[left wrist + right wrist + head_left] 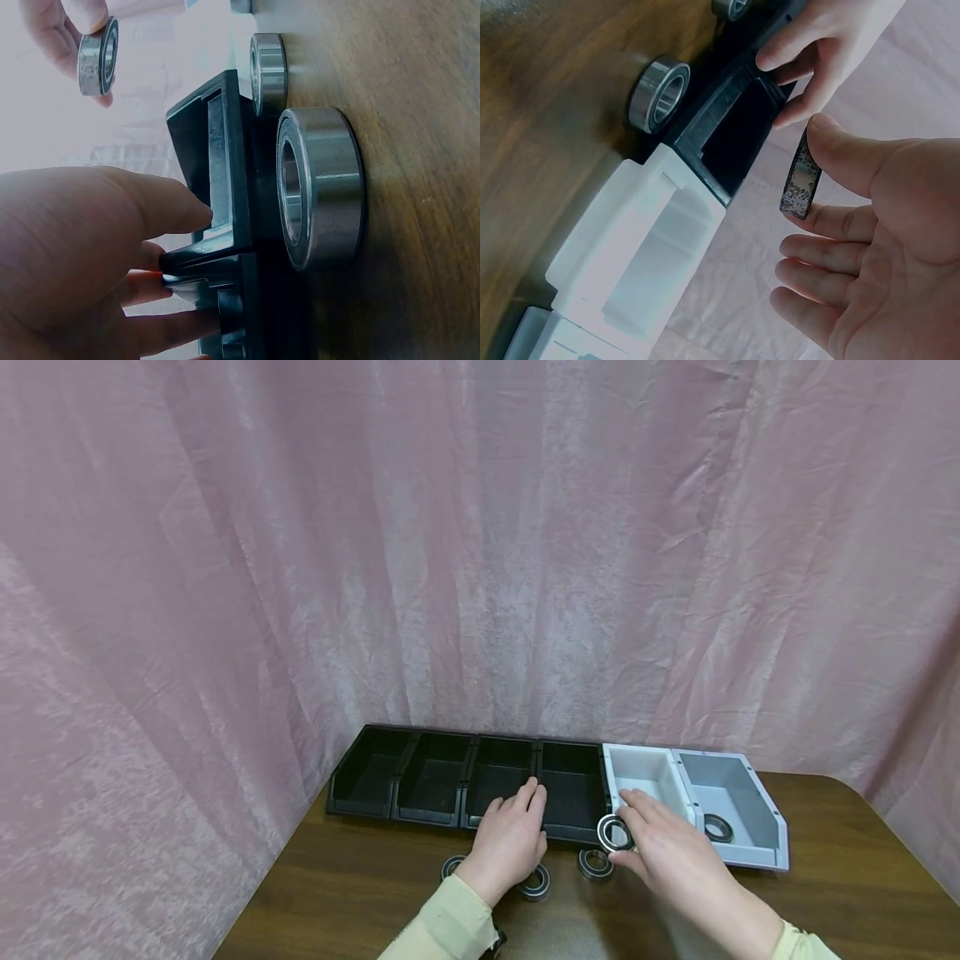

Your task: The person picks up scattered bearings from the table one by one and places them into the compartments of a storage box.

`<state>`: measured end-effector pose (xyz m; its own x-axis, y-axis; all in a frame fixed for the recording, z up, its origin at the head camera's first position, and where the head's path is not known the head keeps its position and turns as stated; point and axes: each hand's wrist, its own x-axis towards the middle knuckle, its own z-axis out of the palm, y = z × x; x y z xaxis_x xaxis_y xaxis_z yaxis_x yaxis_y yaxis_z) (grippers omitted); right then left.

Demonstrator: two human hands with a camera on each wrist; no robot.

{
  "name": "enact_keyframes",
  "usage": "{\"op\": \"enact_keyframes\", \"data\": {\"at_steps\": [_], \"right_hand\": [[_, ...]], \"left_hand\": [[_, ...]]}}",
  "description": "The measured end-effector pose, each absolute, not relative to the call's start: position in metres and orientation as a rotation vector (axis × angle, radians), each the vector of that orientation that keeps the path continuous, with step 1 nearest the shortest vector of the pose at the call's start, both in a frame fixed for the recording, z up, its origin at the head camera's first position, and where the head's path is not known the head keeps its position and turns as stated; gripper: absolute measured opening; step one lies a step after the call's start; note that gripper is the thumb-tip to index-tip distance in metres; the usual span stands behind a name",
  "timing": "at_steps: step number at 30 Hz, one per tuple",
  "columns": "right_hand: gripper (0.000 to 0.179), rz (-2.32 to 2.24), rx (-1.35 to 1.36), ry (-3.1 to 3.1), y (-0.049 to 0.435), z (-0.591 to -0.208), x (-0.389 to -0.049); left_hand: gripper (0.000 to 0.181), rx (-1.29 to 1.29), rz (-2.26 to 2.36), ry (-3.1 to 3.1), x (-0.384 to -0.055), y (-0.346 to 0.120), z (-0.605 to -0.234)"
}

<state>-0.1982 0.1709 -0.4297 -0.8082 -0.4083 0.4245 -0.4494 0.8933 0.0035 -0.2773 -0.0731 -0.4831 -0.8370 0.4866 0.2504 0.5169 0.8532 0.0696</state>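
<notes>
My right hand [675, 853] pinches a ball bearing [801, 180] between thumb and index finger, raised in front of the white bin [645, 762]; its other fingers extend loosely. My left hand [504, 843] reaches over the row of black bins [429, 817], holding nothing. In the left wrist view its thumb and fingers lie at the front rims of two neighbouring bins, fingers fairly straight. On the table near the hands are a bearing [596, 876] below the raised one, another bearing [334, 191] beside the left wrist, and a third bearing [451, 865] partly hidden behind that wrist.
A grey bin [772, 827] at the right end of the row holds one bearing [717, 837]. The bins stand side by side on a brown wooden table [337, 885]. A pink curtain [480, 568] hangs close behind them.
</notes>
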Motion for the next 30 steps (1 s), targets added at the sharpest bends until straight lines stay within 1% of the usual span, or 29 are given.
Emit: {"op": "enact_keyframes", "data": {"at_steps": [30], "right_hand": [[0.051, 0.200, 0.629, -2.610, 0.158, -0.430, -0.239]], "left_hand": [[0.071, -0.757, -0.199, -2.819, -0.273, -0.072, -0.477]]}}
